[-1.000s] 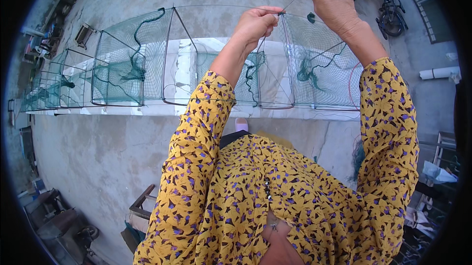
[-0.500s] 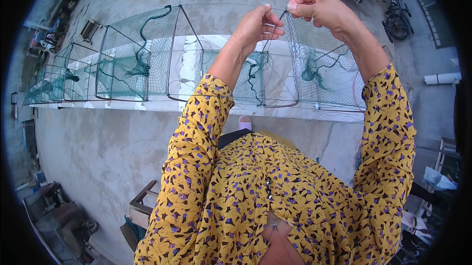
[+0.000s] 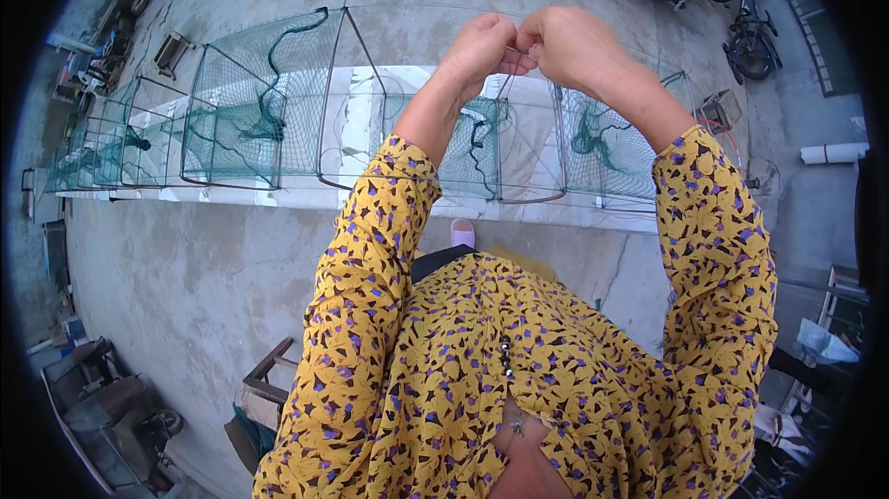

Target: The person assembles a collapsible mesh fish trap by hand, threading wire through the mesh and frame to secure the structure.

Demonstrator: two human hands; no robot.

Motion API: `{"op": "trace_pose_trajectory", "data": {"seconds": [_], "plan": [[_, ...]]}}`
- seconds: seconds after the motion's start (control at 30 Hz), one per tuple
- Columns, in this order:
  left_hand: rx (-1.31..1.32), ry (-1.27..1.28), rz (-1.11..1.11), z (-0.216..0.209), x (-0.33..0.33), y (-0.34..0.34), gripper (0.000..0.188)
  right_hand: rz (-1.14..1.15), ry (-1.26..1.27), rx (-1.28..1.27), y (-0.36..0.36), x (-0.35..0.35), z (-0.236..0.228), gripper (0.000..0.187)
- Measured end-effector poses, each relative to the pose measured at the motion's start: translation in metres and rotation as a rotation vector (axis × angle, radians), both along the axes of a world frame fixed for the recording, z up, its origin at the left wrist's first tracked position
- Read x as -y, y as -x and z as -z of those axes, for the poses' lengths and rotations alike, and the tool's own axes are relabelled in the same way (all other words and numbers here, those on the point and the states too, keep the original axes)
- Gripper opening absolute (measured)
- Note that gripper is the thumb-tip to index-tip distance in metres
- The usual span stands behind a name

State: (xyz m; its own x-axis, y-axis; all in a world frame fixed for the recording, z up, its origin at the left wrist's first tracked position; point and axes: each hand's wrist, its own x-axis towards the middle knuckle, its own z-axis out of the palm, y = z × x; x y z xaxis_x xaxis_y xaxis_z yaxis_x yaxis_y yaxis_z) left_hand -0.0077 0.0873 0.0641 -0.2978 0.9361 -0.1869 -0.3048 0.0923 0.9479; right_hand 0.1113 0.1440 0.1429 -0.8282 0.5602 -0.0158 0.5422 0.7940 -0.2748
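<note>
Green net trap (image 3: 478, 149) is stretched left to right on the far side. Mesh (image 3: 307, 101) looks soft, light, snag-prone; stiffer metal frames (image 3: 331, 96) are better grabbed. Left hand (image 3: 475, 50) and right hand (image 3: 574, 47) are curled together at its far edge; what's pinched can't be told.

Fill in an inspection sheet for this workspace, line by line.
Surface: long pale platform under the green net.
Job's things: net stretched over dark frames; dark green cord on it.
Clutter: small stool beyond the net, towards the left.
Hands: left hand and right hand close together, fingers bent; grip unclear.
Cables: nothing seen that is clearly a cable.
Surroundings: concrete floor; bicycle at far right.
</note>
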Motion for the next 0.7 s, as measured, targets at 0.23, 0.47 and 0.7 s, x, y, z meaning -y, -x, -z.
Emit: {"op": "trace_pose_trajectory", "data": {"seconds": [0.23,0.47,0.7], "plan": [[-0.075,0.007,-0.043,-0.007,-0.003,-0.004,0.024,-0.228,-0.482,0.079,0.005,-0.007,0.015,0.01],[-0.085,-0.012,-0.051,-0.004,0.002,-0.003,0.025,-0.427,-0.66,-0.121,0.004,-0.017,0.027,0.01],[-0.015,-0.033,-0.027,-0.004,0.0,-0.003,0.027,-0.519,-0.665,-0.184,0.0,-0.03,0.034,0.008]]}}
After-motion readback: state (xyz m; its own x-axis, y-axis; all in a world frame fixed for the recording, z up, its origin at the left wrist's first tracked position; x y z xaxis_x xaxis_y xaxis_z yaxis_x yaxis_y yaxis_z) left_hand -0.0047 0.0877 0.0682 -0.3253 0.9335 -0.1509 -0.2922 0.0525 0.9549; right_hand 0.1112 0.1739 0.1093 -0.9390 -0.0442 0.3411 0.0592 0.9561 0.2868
